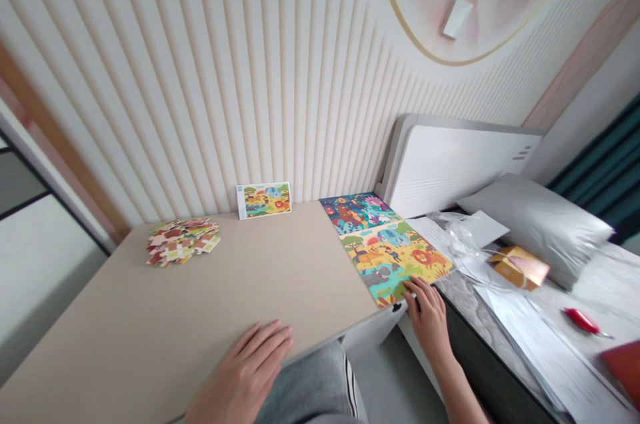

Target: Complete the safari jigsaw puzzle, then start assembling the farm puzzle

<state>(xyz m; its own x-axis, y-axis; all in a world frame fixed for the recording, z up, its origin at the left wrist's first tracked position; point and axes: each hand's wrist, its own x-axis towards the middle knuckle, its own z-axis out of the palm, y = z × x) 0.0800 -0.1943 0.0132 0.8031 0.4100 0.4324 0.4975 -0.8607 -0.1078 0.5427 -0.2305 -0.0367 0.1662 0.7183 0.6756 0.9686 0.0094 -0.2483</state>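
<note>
My left hand [247, 371] lies flat and open on the beige table [200, 304] near its front edge, holding nothing. My right hand [426, 314] rests with its fingers on the near corner of a colourful assembled animal puzzle [383, 244] at the table's right edge; whether it grips the puzzle is hidden. A heap of loose puzzle pieces [181, 241] lies at the far left of the table. A small reference picture card [263, 199] leans against the ribbed wall at the back.
A bed to the right carries a grey pillow [537, 224], a small orange box [519, 266], clear plastic wrapping [457, 237], white sheets of paper [540, 344] and a red object [581, 321]. A white headboard [450, 164] stands behind it. My grey-trousered knee [313, 384] shows below the table.
</note>
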